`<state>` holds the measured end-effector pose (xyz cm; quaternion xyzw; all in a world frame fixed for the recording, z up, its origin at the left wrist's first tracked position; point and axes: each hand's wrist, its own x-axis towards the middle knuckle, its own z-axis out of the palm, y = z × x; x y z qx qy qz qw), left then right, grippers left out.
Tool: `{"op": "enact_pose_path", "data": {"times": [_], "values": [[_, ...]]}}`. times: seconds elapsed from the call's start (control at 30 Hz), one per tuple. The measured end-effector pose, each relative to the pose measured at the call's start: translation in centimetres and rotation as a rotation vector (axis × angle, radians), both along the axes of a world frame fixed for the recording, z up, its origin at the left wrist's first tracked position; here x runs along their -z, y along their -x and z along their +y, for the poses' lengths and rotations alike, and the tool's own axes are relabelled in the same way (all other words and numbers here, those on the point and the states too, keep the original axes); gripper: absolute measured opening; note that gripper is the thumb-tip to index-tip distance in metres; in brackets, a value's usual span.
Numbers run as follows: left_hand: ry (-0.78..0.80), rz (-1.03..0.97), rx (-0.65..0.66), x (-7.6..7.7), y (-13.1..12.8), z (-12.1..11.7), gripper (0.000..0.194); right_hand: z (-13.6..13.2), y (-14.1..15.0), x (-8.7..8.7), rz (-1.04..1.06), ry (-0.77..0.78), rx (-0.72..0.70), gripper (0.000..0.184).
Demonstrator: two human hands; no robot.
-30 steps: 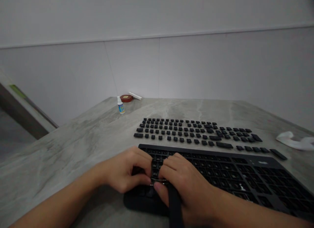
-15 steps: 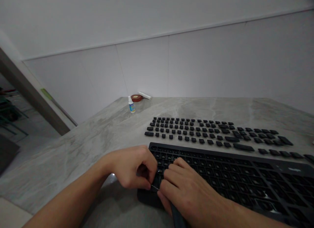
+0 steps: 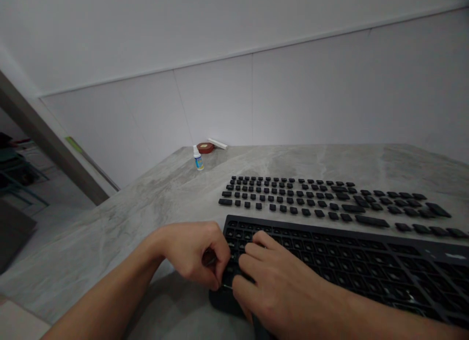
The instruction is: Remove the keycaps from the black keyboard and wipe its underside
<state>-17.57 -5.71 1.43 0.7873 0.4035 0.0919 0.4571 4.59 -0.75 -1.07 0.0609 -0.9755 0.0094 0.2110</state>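
A black keyboard [image 3: 330, 262] with its keycaps off lies slantwise in front of me, its switch sockets bare. At its near left corner, my left hand [image 3: 200, 254] pinches thumb and forefinger together at the end of a thin metal wire [image 3: 227, 287]. My right hand [image 3: 274, 284] is curled over the keyboard's left part, fingers bent and the thumb side close to the wire's other end. From beneath that hand a dark bar-shaped thing [image 3: 260, 331] sticks out toward me; its kind and most of its length are hidden.
Behind the keyboard, removed black keycaps [image 3: 300, 201] lie in rows on the grey marbled table [image 3: 157, 198]. Farther back stand a small white spray bottle [image 3: 198, 159], a reddish-brown box [image 3: 205, 148] and a white strip [image 3: 217, 143]. A pale wall [image 3: 293, 100] rises behind the table.
My left hand has shifted slightly down and left along the keyboard's corner. The right hand has moved a little left and down. The view has turned slightly.
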Motion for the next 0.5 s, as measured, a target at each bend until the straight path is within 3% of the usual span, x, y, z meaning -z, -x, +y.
{"op": "enact_pose_path", "data": {"times": [0.27,0.5], "values": [[-0.017,0.027,-0.080,0.0,0.0,0.1,0.004,1.3,1.6,1.8,0.041,0.161,-0.017,0.014],[-0.098,0.044,-0.068,0.2,-0.7,0.2,0.006,1.2,0.3,1.3,0.065,0.322,0.038,0.015]]}}
